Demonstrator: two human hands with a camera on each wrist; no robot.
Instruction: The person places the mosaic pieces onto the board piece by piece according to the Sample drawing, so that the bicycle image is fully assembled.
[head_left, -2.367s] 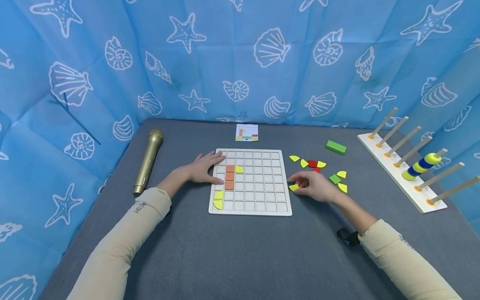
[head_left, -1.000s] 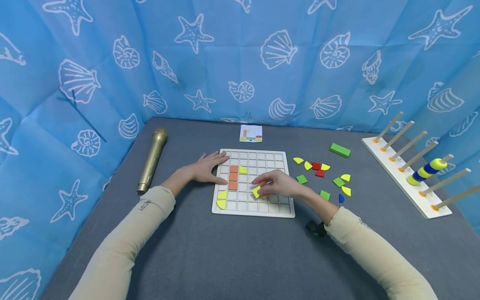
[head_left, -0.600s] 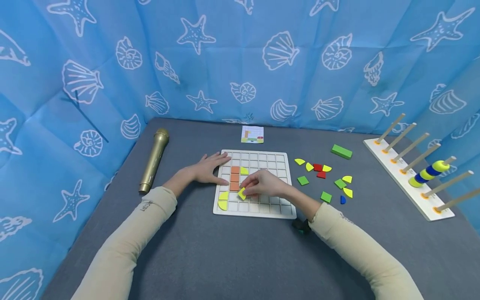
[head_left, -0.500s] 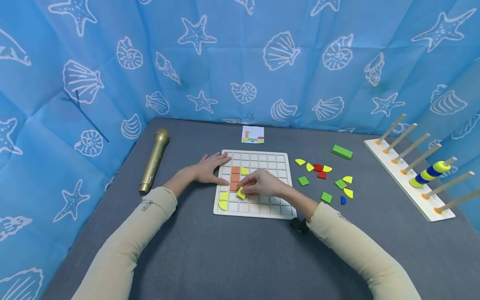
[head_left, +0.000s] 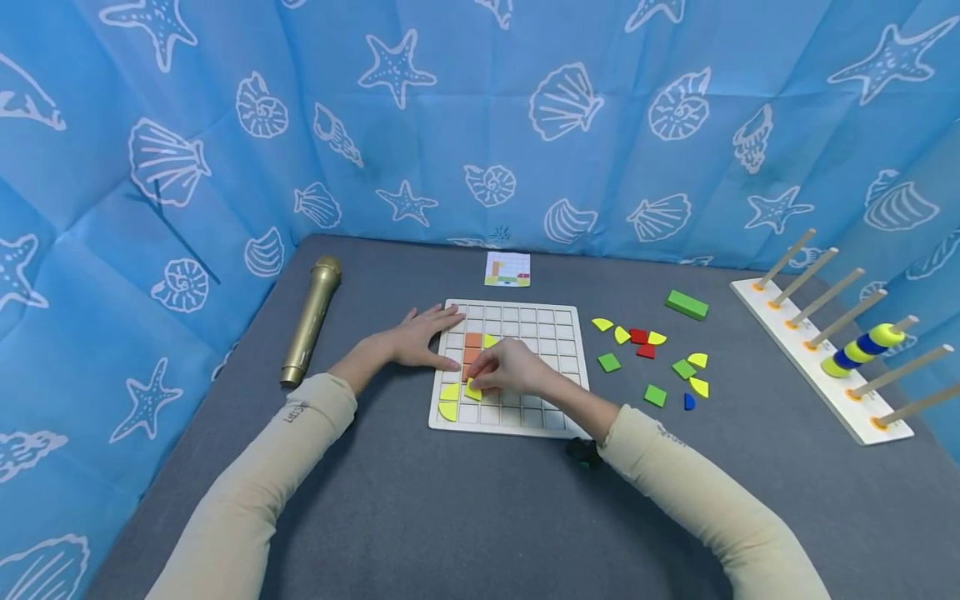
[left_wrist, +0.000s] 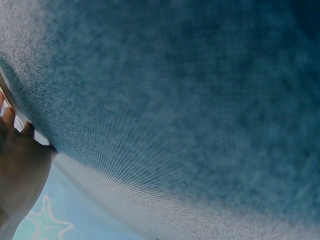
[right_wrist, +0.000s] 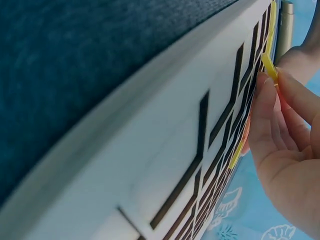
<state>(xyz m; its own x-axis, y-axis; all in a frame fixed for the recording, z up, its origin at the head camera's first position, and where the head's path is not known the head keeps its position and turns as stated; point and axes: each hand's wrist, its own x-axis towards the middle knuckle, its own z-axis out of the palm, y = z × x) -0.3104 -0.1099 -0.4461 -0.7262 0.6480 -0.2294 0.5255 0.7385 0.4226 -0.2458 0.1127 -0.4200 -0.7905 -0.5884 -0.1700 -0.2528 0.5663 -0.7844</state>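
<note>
My right hand pinches a yellow quarter-circle tile between thumb and fingers, just below the column of orange square tiles on the white grid board. In the right wrist view the yellow tile is tilted at the fingertips; whether it touches the board cannot be told. My left hand rests on the board's left edge, fingers spread. Two yellow tiles lie at the board's lower left, and another yellow tile beside the top orange square is partly hidden by the right hand.
Loose green, red, yellow and blue tiles lie right of the board, with a green block behind. A pattern card lies beyond it. A gold microphone is left; a peg stand with rings is right.
My right hand has carried the yellow tile leftward from beside the board's right edge to the cells under the orange squares. The left hand has stayed on the board's left edge.
</note>
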